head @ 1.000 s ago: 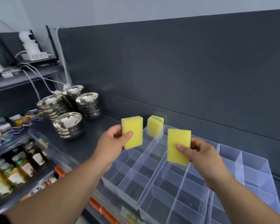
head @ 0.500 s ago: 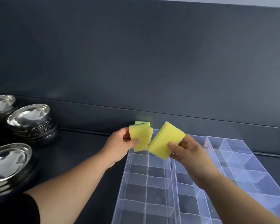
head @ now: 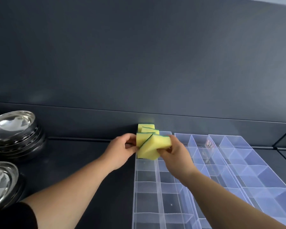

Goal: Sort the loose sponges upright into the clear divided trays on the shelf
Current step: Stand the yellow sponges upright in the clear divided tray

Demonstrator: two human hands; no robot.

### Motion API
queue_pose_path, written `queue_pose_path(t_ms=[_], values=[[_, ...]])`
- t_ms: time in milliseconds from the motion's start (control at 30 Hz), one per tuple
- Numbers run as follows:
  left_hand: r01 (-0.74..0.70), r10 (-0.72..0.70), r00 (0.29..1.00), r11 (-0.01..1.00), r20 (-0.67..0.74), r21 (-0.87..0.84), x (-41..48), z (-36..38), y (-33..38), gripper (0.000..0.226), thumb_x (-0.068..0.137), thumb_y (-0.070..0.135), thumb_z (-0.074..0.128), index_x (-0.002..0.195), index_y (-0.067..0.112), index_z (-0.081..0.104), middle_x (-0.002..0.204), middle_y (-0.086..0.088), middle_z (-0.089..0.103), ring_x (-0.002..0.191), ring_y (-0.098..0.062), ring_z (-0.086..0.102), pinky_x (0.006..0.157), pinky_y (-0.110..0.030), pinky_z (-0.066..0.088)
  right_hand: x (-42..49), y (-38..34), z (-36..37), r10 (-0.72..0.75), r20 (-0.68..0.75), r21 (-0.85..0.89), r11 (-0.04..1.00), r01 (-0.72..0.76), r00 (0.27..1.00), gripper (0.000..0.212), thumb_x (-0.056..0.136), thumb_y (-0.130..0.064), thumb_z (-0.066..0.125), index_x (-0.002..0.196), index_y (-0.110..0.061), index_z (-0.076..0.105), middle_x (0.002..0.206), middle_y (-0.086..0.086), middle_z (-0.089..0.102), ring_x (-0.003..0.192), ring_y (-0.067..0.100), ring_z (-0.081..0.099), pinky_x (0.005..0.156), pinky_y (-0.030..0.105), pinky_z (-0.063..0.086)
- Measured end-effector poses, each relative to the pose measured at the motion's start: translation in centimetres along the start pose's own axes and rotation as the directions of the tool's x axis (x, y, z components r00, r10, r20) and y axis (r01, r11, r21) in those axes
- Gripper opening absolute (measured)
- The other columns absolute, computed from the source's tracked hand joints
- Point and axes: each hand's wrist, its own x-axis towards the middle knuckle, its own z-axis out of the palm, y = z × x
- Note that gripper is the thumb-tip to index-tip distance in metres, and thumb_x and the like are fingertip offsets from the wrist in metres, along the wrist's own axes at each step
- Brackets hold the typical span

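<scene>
Both hands have dropped from mid-air to the far end of the leftmost tray (head: 145, 176). The left hand (head: 120, 150) pinches the left sponge (head: 142, 139) upright at its fingertips, and the right hand (head: 177, 156) grips the right sponge (head: 153, 147) tilted against it. The standing sponges (head: 146, 126) sit just beyond the fingers. Insertion looks under way, and the right sponge likely needs righting first.

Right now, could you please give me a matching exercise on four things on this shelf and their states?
Things:
1. left-hand sponge
2. right-hand sponge
3. rear sponges
4. steel bowls

States:
A. stacked, left of the clear trays
B. held tilted
C. unheld, farthest back
D. held upright

Pairs: 1-D, 2-B, 3-C, 4-A
</scene>
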Motion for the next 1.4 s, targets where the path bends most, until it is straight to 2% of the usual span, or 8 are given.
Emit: queue_pose_path(t_ms=[200, 333, 433, 567, 700, 867, 1133, 1400], values=[[-0.052, 0.052, 0.999, 0.999, -0.008, -0.001, 0.0, 0.2, -0.4, 0.02, 0.091, 0.019, 0.062, 0.108, 0.028, 0.064, 0.101, 0.015, 0.07, 0.09, 0.002, 0.065, 0.08, -0.011, 0.048, 0.6, -0.4, 1.2, -0.056, 0.039, -0.342, 0.937, 0.066, 0.998, 0.032, 0.09, -0.017, 0.057, 0.121, -0.019, 0.051, 0.086, -0.001, 0.06, 0.078, 0.018, 0.051, 0.067, 0.022, 0.037], [-0.048, 0.05, 0.998, 0.998, -0.049, 0.046, 0.3, 0.2, -0.5, 0.012, 0.091, 0.023, 0.061, 0.101, 0.029, 0.062, 0.095, 0.017, 0.066, 0.086, 0.006, 0.06, 0.067, -0.001, 0.041, 0.5, -1.1, 0.8, -0.024, 0.074, -0.243, 0.969, 0.041, 0.997, 0.03, 0.083, -0.031, 0.068, 0.107, -0.029, 0.049, 0.084, -0.021, 0.053, 0.075, 0.003, 0.058, 0.058, 0.007, 0.039], [-0.065, 0.07, 0.996, 0.995, -0.058, 0.08, 0.4, 0.3, -0.7, 0.011, 0.091, 0.021, 0.061, 0.102, 0.025, 0.062, 0.096, 0.012, 0.066, 0.083, 0.003, 0.06, 0.063, -0.002, 0.04, 0.2, -1.2, 0.9, -0.043, -0.005, -0.2, 0.979, 0.041, 0.999, 0.039, 0.078, -0.042, 0.073, 0.11, -0.031, 0.052, 0.091, -0.017, 0.059, 0.079, -0.001, 0.059, 0.065, 0.008, 0.044], [-0.078, 0.086, 0.995, 0.988, -0.058, 0.133, 0.3, 0.6, -0.9, 0.017, 0.091, 0.018, 0.06, 0.107, 0.021, 0.062, 0.105, 0.008, 0.059, 0.088, -0.004, 0.058, 0.073, -0.013, 0.041, 0.0, -1.3, 1.5, -0.097, -0.034, -0.336, 0.939, 0.08, 0.995, 0.03, 0.083, -0.036, 0.068, 0.107, -0.019, 0.061, 0.082, -0.008, 0.056, 0.074, 0.008, 0.051, 0.06, 0.009, 0.036], [-0.072, 0.081, 0.995, 0.989, -0.064, 0.13, -0.1, 0.6, -0.7, 0.023, 0.091, 0.019, 0.059, 0.114, 0.022, 0.061, 0.112, 0.007, 0.059, 0.093, -0.007, 0.06, 0.079, -0.018, 0.043, 0.7, -1.6, 1.4, -0.039, 0.027, -0.411, 0.91, 0.047, 0.999, 0.038, 0.085, -0.033, 0.066, 0.118, -0.016, 0.057, 0.097, 0.001, 0.062, 0.082, 0.014, 0.048, 0.076, 0.024, 0.043], [-0.024, 0.034, 0.997, 0.987, -0.063, 0.159, -1.6, 0.3, 0.0, 0.036, 0.091, 0.019, 0.058, 0.127, 0.025, 0.055, 0.122, 0.007, 0.06, 0.102, -0.007, 0.059, 0.087, -0.022, 0.045, -0.2, -1.7, 0.2, 0.048, 0.062, -0.3, 0.953, -0.027, 0.997, 0.056, 0.079, -0.027, 0.073, 0.128, -0.022, 0.048, 0.113, -0.002, 0.059, 0.089, 0.011, 0.058, 0.075, 0.02, 0.047], [-0.101, 0.172, 0.944, 0.963, -0.283, 0.25, -5.5, 3.3, 6.4, 0.043, 0.089, 0.014, 0.058, 0.131, 0.02, 0.049, 0.133, 0.0, 0.049, 0.119, -0.018, 0.05, 0.098, -0.028, 0.039, -6.9, 0.6, -7.7, 0.047, -0.146, -0.12, 0.991, -0.064, 0.988, 0.048, 0.081, -0.031, 0.073, 0.123, -0.023, 0.053, 0.109, -0.008, 0.059, 0.095, 0.01, 0.059, 0.084, 0.024, 0.049], [-0.292, 0.288, 0.957, 0.947, 0.045, 0.133, -13.9, 17.6, 14.6, 0.047, 0.086, 0.019, 0.066, 0.13, 0.02, 0.051, 0.128, 0.007, 0.055, 0.117, -0.011, 0.053, 0.103, -0.032, 0.042, -23.2, 9.8, -22.5, 0.186, -0.44, -0.06, 0.97, -0.235, 0.879, 0.042, 0.079, -0.031, 0.074, 0.116, -0.025, 0.056, 0.107, -0.013, 0.061, 0.095, 0.008, 0.059, 0.079, 0.019, 0.042]])
